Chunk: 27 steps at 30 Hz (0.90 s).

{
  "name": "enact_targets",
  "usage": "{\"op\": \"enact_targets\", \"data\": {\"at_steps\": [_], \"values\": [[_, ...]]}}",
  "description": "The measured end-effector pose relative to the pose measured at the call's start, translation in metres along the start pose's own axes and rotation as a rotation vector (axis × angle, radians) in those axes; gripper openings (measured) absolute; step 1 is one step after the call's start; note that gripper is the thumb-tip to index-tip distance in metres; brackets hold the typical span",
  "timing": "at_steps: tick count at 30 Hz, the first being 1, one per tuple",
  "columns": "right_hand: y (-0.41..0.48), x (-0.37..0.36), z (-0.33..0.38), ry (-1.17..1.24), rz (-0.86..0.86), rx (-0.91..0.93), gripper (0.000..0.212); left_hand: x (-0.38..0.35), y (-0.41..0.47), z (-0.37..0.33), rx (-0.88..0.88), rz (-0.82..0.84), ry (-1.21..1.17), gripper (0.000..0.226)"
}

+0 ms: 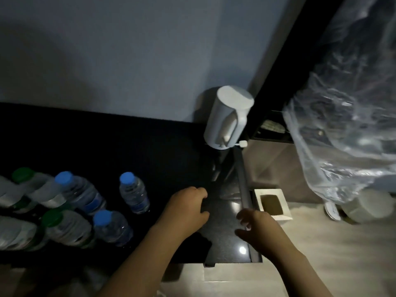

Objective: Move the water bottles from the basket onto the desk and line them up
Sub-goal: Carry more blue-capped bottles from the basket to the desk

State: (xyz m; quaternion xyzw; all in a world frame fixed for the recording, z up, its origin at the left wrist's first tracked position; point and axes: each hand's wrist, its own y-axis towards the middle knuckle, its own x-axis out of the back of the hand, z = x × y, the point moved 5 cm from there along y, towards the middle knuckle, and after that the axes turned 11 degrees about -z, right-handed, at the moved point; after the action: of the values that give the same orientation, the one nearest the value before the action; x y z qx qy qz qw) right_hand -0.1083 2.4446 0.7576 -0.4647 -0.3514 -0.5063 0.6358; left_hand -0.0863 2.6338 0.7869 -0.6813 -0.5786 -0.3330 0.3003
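The dark bench (107, 146) runs along the wall and takes up most of the view. To its right hangs a big crumpled clear bag (347, 125). A white kettle (229, 116) stands at the back right corner of the bench, against the wall. The bottles (79, 194) are crowded at the left end of the bench, some capped blue and some green. One blue-capped bottle (134, 192) stands apart, just right of them. The left grip (188, 203) lies on the bench near its right end, fingers curled down. In this dim light I cannot tell whether it grasps anything. The right grip (256, 229) hovers at the bench's right edge, released, with its fingers loosely bent. A white bin (278, 217) sits on the floor just beside that edge.
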Motion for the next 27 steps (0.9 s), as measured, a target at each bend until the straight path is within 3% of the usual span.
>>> {"op": "enact_targets", "data": {"at_steps": [15, 27], "values": [[-0.171, 0.074, -0.221, 0.203, -0.288, -0.553, 0.031, -0.149, -0.029, -0.231, -0.402, 0.278, 0.053, 0.037], [-0.303, 0.11, -0.347, 0.262, -0.508, -0.869, 0.035, -0.259, -0.075, -0.394, -0.768, 0.48, 0.076, 0.041]]}}
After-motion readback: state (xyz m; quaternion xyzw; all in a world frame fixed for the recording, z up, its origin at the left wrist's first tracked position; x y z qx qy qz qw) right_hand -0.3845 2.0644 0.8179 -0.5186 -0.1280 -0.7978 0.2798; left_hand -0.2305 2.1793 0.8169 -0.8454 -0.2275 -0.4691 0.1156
